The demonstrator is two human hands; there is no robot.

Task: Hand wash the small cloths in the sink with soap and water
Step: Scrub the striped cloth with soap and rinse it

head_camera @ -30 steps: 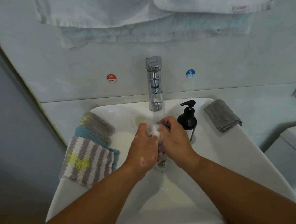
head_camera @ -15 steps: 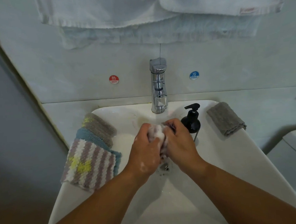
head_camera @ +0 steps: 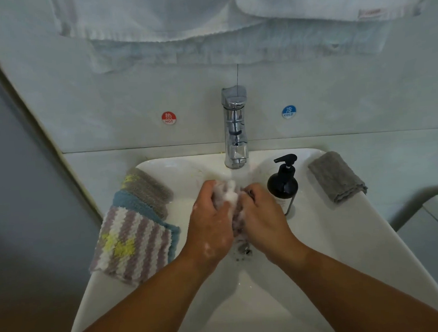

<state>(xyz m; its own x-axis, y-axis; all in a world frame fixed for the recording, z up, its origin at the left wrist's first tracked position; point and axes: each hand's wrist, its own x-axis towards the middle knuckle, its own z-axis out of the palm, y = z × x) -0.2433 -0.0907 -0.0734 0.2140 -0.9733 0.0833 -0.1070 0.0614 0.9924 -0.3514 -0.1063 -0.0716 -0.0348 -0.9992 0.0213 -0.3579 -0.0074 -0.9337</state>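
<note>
Under the faucet (head_camera: 234, 128), the left hand (head_camera: 212, 228) and right hand (head_camera: 264, 221) clench one sudsy cloth (head_camera: 230, 200) between them over the sink (head_camera: 347, 234). Left of the grip, three stacked cloths (head_camera: 137, 239) look unwashed (dry, I judge); right of it lies a grey cloth (head_camera: 336, 175), state unclear.

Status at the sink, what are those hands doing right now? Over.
Left hand and right hand both gripping one soapy cloth above the drain. Cloth pile on left rim, grey cloth on right. Soap bottle close behind right hand.
</note>
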